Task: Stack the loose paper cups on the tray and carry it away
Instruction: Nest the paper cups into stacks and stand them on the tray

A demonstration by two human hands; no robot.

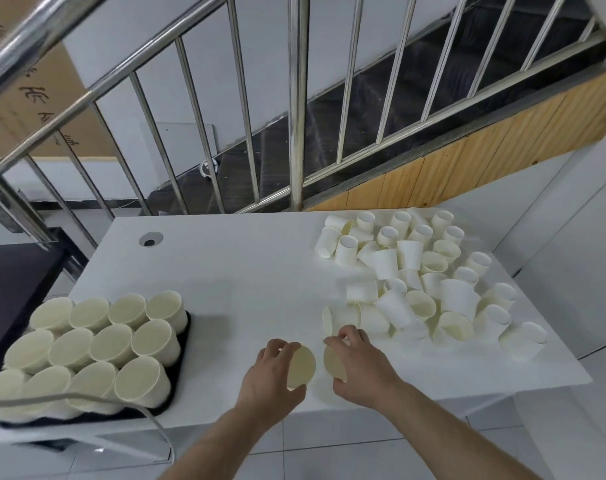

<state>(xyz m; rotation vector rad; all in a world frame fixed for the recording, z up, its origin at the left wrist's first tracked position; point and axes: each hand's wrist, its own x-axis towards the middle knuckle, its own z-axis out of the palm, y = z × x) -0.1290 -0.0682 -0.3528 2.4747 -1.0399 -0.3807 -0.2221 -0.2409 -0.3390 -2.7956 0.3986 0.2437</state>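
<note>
We've got a white tabletop (225, 271) under a steel stair railing (298, 98); left grip (270, 372) and right grip (357, 365) each curl round a paper cup.

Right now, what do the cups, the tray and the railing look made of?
Cups: thin paper by the look, matte white outside, cream inside. Tray: dark, matte; only its edge shows, so plastic or fabric-covered, can't tell. Railing: polished metal, likely stainless steel, with bright reflections along the bars.
</note>
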